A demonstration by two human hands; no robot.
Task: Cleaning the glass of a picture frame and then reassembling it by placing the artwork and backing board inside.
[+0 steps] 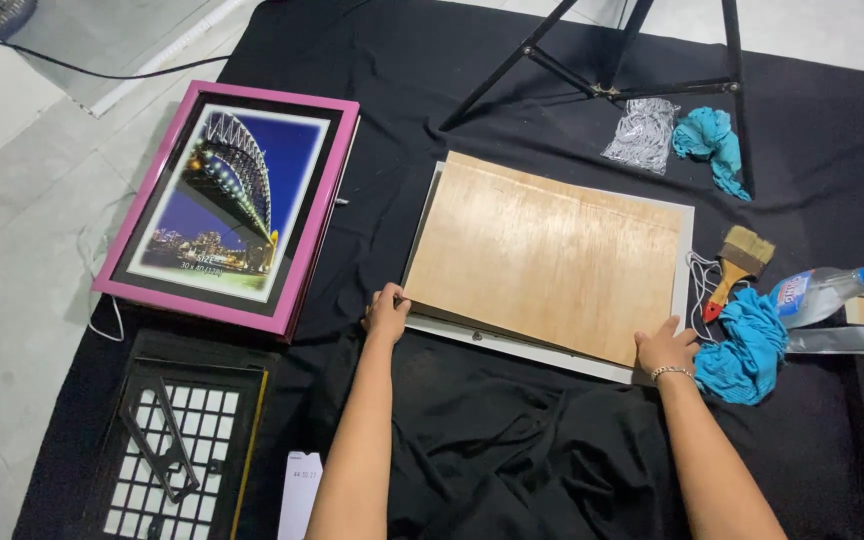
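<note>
View from above onto a floor covered by a black cloth [512,440]. In the middle lies a thin plywood board [542,255], pale brown with a faint grain, rectangular, its long axis running left to right and slightly tilted. It rests on a white frame [687,250] that shows as a narrow edge around it.

Both hands are at the board's near long edge, one at each corner. The left hand [387,312] pinches the near left corner, fingers curled around the edge. The right hand [664,350], with a bracelet at the wrist, lies on the near right corner, fingers bent over the edge; whether it grips the board or only presses on it cannot be told. The board stretches away from both hands, and neither hand is clearly nearer.

To the left lies a pink frame [227,205] holding a night photo of a lit arch bridge. Below it sits a dark frame [187,440] with a white grid. To the right are a wooden-handled brush [737,262], a crumpled teal rag [747,350] and a clear spray bottle [822,290]. A black tripod [612,85] stands at the far side.
</note>
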